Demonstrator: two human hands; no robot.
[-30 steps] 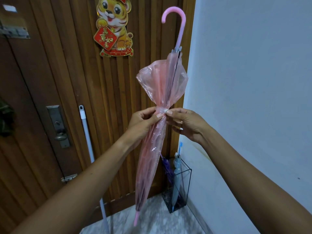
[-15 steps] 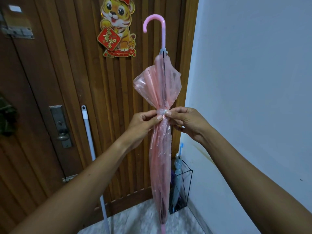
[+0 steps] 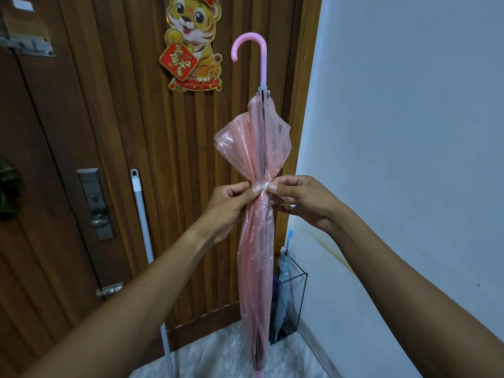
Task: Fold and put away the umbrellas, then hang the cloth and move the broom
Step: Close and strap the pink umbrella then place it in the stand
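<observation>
Now pinching strap (image 3: pixel 262 186) of pink umbrella (image 3: pixel 255 241) with left hand (image 3: pixel 229 205) and right hand (image 3: pixel 302 203); risks unfurling on a missed fastening.

Home entryway, wooden front door (image 3: pixel 109 132), tiger decoration (image 3: pixel 192 45), umbrella stand (image 3: pixel 289 304)

**Pink on brown**

The umbrella (image 3: pixel 255 241) is translucent pink, and its hooked handle (image 3: pixel 263 61) is a solid, lighter pink. The door (image 3: pixel 122 132) is brown wood with vertical ribs. Its tiger sticker (image 3: pixel 192 45) is yellow-orange with a red and gold sign. The broom handle (image 3: pixel 141 214) is white, the wall (image 3: pixel 409 132) pale bluish white, the floor (image 3: pixel 226 350) mottled grey-white and the wire stand (image 3: pixel 297 296) black.
</observation>
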